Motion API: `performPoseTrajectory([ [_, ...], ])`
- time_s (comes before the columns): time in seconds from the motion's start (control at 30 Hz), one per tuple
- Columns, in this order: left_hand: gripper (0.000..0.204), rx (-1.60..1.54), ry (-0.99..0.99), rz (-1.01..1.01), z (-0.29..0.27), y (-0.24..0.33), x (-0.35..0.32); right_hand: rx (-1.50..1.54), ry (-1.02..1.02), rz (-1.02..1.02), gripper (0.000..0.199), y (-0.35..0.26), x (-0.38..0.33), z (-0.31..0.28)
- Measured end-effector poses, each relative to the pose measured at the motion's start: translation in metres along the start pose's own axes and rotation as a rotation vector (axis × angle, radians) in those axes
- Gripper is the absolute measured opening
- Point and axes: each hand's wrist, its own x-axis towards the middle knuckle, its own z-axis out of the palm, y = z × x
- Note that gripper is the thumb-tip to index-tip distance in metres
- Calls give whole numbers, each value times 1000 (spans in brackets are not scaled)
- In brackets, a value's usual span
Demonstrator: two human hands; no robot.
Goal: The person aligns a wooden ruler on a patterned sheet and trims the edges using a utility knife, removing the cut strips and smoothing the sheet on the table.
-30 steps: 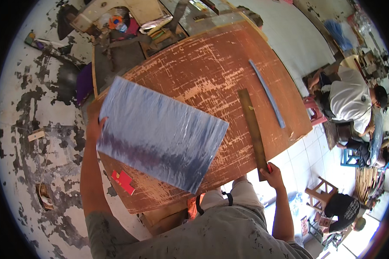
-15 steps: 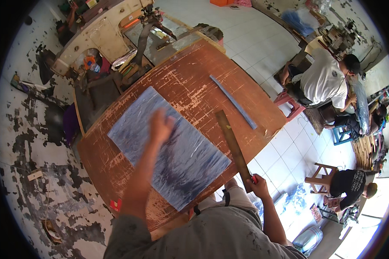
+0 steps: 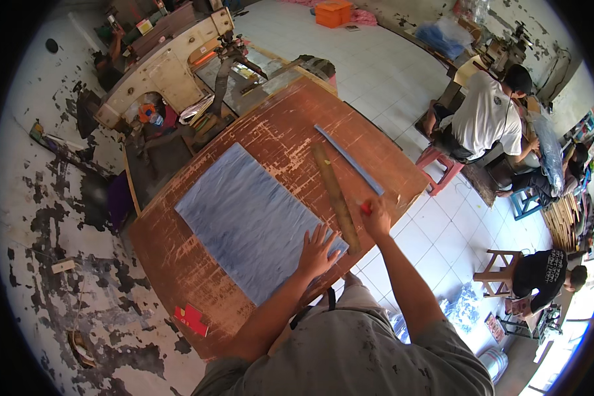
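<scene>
Peeling white wall (image 3: 66, 204) is standing to the left of a blue-grey sheet (image 3: 244, 211), and white floor tiles (image 3: 435, 221) are stretching away to its right; under the sheet, a scratched brown desk (image 3: 287, 142) is carrying it; the sheet itself is lying flat, and the left hand (image 3: 318, 252) is resting near its right-hand corner, fingers spread; a long brownish strip (image 3: 335, 198) is lying to the right of the sheet, its near end just beside that corner; farther right of the sheet, the right hand (image 3: 376, 219) is holding a small red object (image 3: 365, 208), fingers curling around it; a narrow blue strip (image 3: 350, 160) is lying apart from the sheet, also to its right; a red card (image 3: 191, 319) is lying to the sheet's near left; well to the sheet's right, a person in a white shirt (image 3: 482, 115) is sitting on a red stool (image 3: 444, 168), and a person in black (image 3: 540, 276) is sitting on a wooden stool (image 3: 495, 272).
</scene>
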Motion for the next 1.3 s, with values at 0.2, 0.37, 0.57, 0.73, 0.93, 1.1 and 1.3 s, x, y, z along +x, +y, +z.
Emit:
performPoseTrajectory([
  [0.2, 61, 58, 39, 26, -3, 13, -17, -162, 104, 134, 38, -1, 72, -7],
  [0.37, 41, -75, -114, 38, -22, 2, -109, -299, -91, 132, 38, 9, 65, -4],
  [0.57, 35, -124, 34, -202, -31, -7, -199, -136, -268, 106, 33, 49, -18, -67],
  [0.73, 70, -112, 200, -442, -33, -17, -233, -44, -234, 215, 32, 99, -124, -98],
  [0.93, 99, 29, 292, -622, -51, -11, -245, -158, -380, 304, 33, 174, -234, -107],
  [1.1, 97, 66, 202, -641, -58, -38, -272, -138, -342, 456, 33, 168, -285, -117],
  [1.3, 84, 115, 328, -766, -71, -73, -300, -104, -284, 666, 39, 216, -291, -88],
])
